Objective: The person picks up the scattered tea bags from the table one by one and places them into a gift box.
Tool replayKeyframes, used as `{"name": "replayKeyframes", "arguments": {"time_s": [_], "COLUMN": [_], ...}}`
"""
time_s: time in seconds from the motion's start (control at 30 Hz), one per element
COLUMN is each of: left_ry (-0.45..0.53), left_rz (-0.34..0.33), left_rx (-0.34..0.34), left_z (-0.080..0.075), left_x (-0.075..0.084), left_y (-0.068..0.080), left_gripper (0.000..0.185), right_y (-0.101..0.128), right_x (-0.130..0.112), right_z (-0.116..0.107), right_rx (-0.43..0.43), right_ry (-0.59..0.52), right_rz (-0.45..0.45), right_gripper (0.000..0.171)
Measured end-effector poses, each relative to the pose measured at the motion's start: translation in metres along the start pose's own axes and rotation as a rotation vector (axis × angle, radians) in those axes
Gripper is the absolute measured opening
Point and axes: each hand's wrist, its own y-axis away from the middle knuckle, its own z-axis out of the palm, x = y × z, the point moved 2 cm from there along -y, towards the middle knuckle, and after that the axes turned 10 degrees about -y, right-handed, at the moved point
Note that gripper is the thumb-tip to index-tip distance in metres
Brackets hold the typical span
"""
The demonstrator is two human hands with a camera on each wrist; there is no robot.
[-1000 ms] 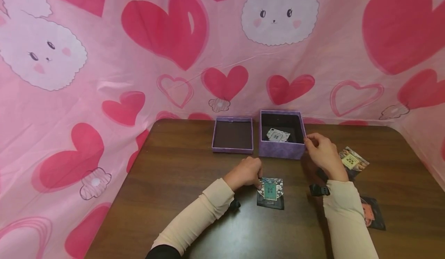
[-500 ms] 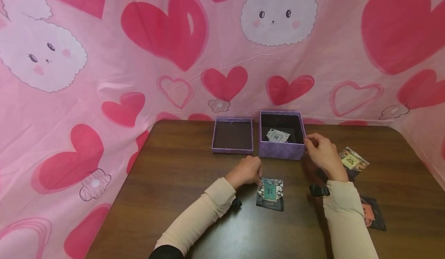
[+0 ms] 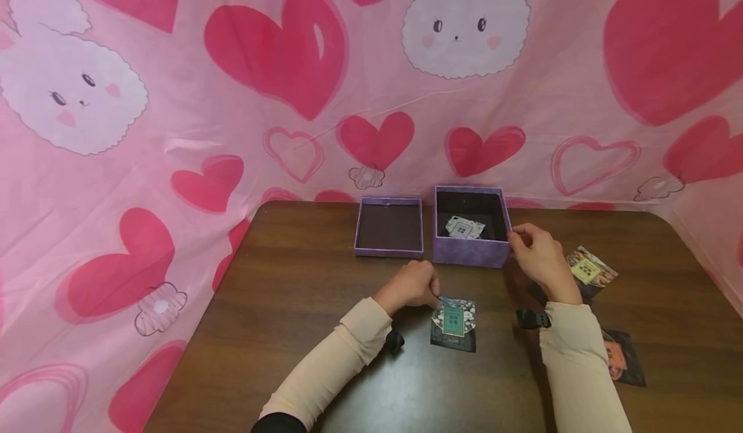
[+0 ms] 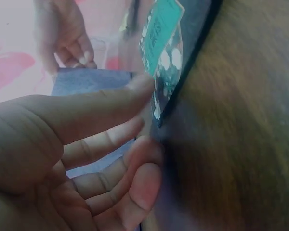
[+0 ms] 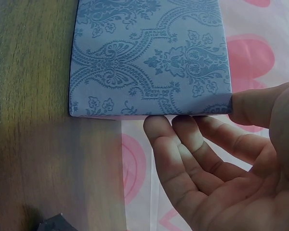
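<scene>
My left hand (image 3: 411,286) pinches the near corner of a flat square packet (image 3: 453,325) with a green label, a floral print and a dark lower half. In the left wrist view, the left thumb (image 4: 139,86) lies at that packet's corner, the other fingers curled below. My right hand (image 3: 540,255) grips the front right corner of an open purple box (image 3: 467,251). The right wrist view has the thumb on the box's patterned front (image 5: 149,62) and the fingertips against its side. Inside the box lies a packet with a grey label (image 3: 464,228).
The purple-edged lid (image 3: 389,226) lies inside up, left of the box. Beyond the right hand is a yellow-labelled packet (image 3: 592,268). A dark packet with an orange label (image 3: 624,357) is partly behind the right sleeve. Pink heart-patterned cloth (image 3: 371,84) hangs behind the wooden table (image 3: 278,271).
The left hand and the green-labelled packet have shifted very slightly. The right hand stays at the box corner, and the box has not moved.
</scene>
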Motion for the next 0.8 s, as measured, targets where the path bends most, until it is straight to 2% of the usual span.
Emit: {"name": "replayKeyframes", "arguments": {"time_s": [0.1, 0.37, 0.6, 0.7, 0.8], "left_ry": [0.014, -0.029, -0.056, -0.006, 0.147], "left_rz": [-0.004, 0.003, 0.023, 0.046, 0.035], "left_rx": [0.005, -0.020, -0.053, -0.033, -0.040], "left_z": [0.002, 0.007, 0.003, -0.002, -0.006], "left_x": [0.001, 0.004, 0.008, 0.008, 0.006], "left_y": [-0.001, -0.007, -0.008, -0.005, 0.000], "left_gripper": [0.022, 0.022, 0.026, 0.026, 0.021], "right_y": [0.001, 0.000, 0.000, 0.001, 0.002], "right_x": [0.000, 0.000, 0.000, 0.001, 0.000], "right_z": [-0.001, -0.001, -0.002, -0.001, 0.000], "right_rx": [0.005, 0.006, 0.018, 0.019, 0.015], "right_ry": [0.008, -0.010, -0.007, -0.011, -0.012], "right_rz": [-0.004, -0.014, -0.033, -0.034, -0.035], "right_gripper": [0.041, 0.041, 0.039, 0.038, 0.039]}}
